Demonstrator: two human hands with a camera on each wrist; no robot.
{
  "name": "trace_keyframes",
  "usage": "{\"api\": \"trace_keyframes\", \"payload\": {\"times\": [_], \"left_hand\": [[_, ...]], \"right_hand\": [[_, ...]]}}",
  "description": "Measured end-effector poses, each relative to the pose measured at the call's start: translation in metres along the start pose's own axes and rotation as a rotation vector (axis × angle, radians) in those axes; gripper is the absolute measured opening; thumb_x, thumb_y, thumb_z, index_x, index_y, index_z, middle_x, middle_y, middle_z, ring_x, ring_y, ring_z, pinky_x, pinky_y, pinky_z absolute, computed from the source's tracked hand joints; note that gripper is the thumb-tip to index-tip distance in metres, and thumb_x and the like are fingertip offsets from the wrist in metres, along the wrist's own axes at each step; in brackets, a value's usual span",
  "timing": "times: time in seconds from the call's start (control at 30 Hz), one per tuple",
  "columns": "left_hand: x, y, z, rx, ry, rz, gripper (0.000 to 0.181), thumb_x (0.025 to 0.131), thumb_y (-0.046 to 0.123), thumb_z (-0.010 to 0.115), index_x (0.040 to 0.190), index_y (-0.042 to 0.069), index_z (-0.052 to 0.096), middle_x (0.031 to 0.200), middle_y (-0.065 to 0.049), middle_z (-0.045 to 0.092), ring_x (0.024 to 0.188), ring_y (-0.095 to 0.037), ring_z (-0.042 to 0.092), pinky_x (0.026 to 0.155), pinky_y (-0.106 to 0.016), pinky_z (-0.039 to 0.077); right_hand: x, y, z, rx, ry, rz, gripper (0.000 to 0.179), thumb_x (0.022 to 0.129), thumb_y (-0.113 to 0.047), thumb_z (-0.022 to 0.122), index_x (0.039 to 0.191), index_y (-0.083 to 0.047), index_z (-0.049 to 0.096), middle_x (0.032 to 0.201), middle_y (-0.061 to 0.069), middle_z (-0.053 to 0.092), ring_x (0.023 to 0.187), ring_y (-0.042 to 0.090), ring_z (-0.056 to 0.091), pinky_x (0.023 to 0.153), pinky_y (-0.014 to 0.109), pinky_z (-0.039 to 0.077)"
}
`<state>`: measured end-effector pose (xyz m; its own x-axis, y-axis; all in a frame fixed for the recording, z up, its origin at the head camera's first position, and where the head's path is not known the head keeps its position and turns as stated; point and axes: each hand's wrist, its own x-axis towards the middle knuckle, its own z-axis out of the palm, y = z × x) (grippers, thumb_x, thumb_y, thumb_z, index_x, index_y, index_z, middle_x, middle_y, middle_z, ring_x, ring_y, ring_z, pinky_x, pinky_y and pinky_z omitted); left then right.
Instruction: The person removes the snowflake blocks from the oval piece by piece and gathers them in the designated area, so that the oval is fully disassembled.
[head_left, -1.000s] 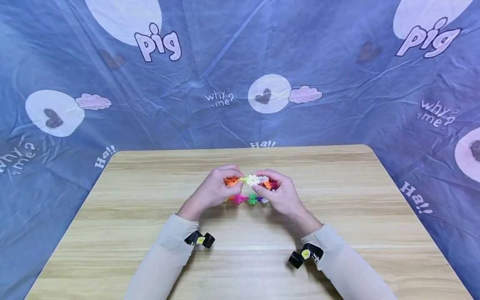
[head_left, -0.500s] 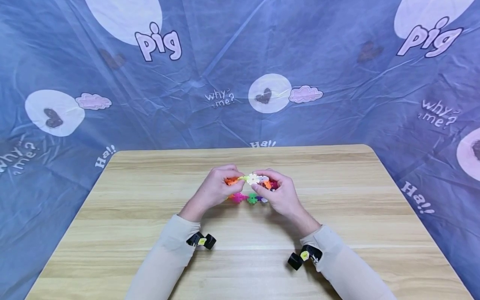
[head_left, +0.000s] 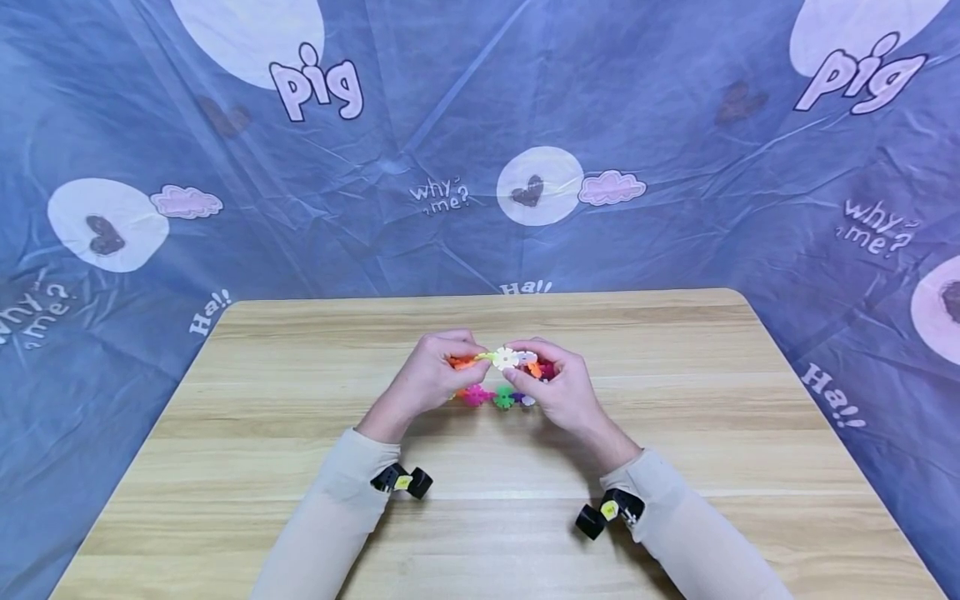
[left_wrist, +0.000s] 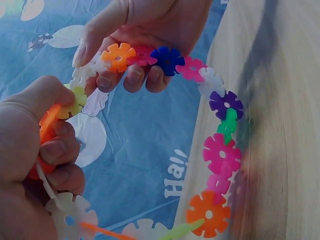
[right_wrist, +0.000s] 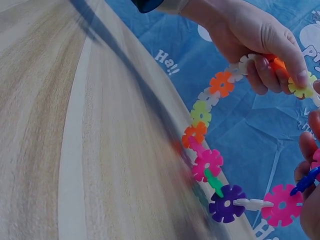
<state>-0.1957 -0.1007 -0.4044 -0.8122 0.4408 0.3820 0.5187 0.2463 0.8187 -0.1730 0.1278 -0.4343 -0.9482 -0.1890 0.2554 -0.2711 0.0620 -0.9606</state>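
A chain of notched plastic flower discs hangs in a loop between the two hands above the table. My left hand point(head_left: 431, 375) pinches a yellow flower disc point(left_wrist: 73, 102) between thumb and fingers, with orange discs point(left_wrist: 48, 124) inside its curled fingers. Facing it, my right hand point(head_left: 564, 385) pinches a white flower disc point(head_left: 506, 359) that meets the yellow one. How far their slots interlock is hard to tell. Orange, pink and blue point(left_wrist: 167, 61) discs run along the right fingers. Lower in the loop are purple point(right_wrist: 227, 203), green point(head_left: 505, 397) and pink point(left_wrist: 221, 153) discs.
Below the hands lies a wood-grain table point(head_left: 480, 533). A blue printed cloth point(head_left: 420, 242) stands behind it and along both sides. Each sleeve cuff carries a small black wrist camera, one on the left point(head_left: 402, 481) and one on the right point(head_left: 611, 510).
Both hands stay almost in place with the same grip. The orange disc in the left hand appears tilted slightly more edge-on, and the hanging lower part of the loop has shifted a little.
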Motion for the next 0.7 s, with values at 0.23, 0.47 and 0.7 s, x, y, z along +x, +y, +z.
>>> {"api": "trace_keyframes", "payload": {"times": [0.23, 0.47, 0.7], "left_hand": [[0.0015, 0.0032, -0.0015, 0.035, -0.003, -0.016, 0.007, 0.093, 0.004, 0.080, 0.097, 0.000, 0.085, 0.080, -0.004, 0.068, 0.070, -0.011, 0.054, 0.061, -0.022, 0.046], [0.0009, 0.0052, -0.0034, 0.155, -0.019, -0.068, 0.012, 0.095, 0.013, 0.081, 0.105, 0.006, 0.084, 0.094, -0.004, 0.073, 0.079, -0.014, 0.061, 0.070, -0.025, 0.053], [-0.0004, 0.0062, -0.0081, 0.252, -0.053, -0.095, 0.022, 0.096, 0.019, 0.082, 0.116, 0.010, 0.081, 0.111, -0.003, 0.076, 0.105, -0.021, 0.071, 0.097, -0.042, 0.060]], "right_hand": [[0.0004, 0.0022, -0.0028, -0.012, 0.002, 0.015, 0.036, 0.094, 0.001, 0.078, 0.130, 0.002, 0.073, 0.124, 0.022, 0.071, 0.095, 0.009, 0.069, 0.081, 0.020, 0.062], [0.0005, 0.0014, -0.0033, -0.003, 0.002, 0.026, 0.037, 0.095, -0.001, 0.078, 0.131, 0.001, 0.072, 0.123, 0.017, 0.072, 0.096, 0.009, 0.069, 0.082, 0.021, 0.062], [0.0004, -0.0002, -0.0037, -0.003, 0.011, 0.037, 0.036, 0.097, -0.002, 0.077, 0.132, 0.001, 0.072, 0.113, 0.005, 0.073, 0.089, 0.007, 0.068, 0.075, 0.019, 0.060]]}}
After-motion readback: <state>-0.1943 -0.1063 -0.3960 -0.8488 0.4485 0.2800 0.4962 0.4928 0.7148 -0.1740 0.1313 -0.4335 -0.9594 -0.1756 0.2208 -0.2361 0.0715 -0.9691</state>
